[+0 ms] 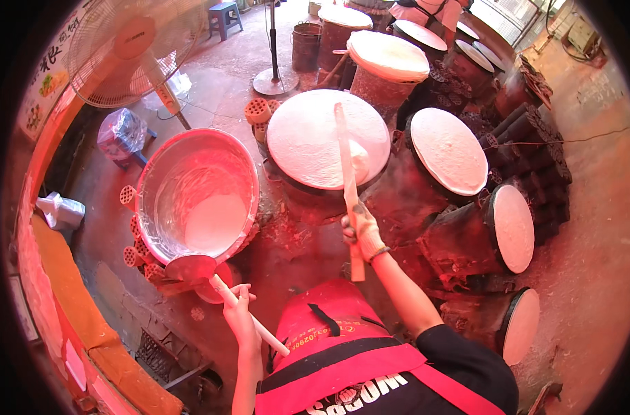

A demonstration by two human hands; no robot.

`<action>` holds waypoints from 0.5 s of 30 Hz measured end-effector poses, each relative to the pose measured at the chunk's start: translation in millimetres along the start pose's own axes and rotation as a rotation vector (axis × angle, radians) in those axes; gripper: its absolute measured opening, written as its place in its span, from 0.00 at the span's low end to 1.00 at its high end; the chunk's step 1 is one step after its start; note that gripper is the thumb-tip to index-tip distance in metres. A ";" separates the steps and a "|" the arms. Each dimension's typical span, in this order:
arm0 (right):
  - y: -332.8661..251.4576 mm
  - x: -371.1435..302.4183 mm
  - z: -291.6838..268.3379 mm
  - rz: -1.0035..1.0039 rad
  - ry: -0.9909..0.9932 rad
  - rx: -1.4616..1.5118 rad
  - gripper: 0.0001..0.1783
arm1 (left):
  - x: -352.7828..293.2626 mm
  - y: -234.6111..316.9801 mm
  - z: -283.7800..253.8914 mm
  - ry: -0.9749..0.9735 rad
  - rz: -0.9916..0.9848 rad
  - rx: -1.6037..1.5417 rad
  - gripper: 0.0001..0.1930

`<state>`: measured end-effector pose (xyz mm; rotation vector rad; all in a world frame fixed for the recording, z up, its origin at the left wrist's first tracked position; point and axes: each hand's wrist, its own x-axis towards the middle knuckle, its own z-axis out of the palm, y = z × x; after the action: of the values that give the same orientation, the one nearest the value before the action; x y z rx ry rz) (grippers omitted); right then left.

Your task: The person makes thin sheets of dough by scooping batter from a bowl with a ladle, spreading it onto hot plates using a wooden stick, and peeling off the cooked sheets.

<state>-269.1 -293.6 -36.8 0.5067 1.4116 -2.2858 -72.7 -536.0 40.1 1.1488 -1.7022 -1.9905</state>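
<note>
My right hand (pixel 365 234), in a soiled pale glove, is closed round a long flat wooden paddle (pixel 345 149). The paddle's far part lies across a round griddle (pixel 298 142) coated with white batter. A thicker mound of batter (pixel 359 160) sits just right of the paddle. My bare left hand (pixel 240 318) grips the pale handle of a ladle (pixel 190 265). The ladle's bowl is at the near rim of a large metal basin (pixel 146 207), its contents hidden from me. White batter (pixel 217 223) pools in the basin's near part and smears its walls.
More round batter-covered griddles (pixel 450 149) on drum-like stoves stand right and behind. Dark cylindrical briquettes (pixel 533 152) are stacked at the right; pale ones (pixel 257 111) sit near the basin. A pedestal fan (pixel 132 41) stands far left, beside a bagged blue stool (pixel 123 135). Another person (pixel 432 10) is behind.
</note>
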 end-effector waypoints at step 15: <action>-67.6 2.6 -80.2 0.080 -0.150 -0.087 0.23 | -14.7 -1.2 110.5 -0.058 -0.012 -0.047 0.08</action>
<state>-298.7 -194.2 -21.0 0.3501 1.3850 -2.1417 -141.7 -448.5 43.5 1.0980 -1.6708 -2.0787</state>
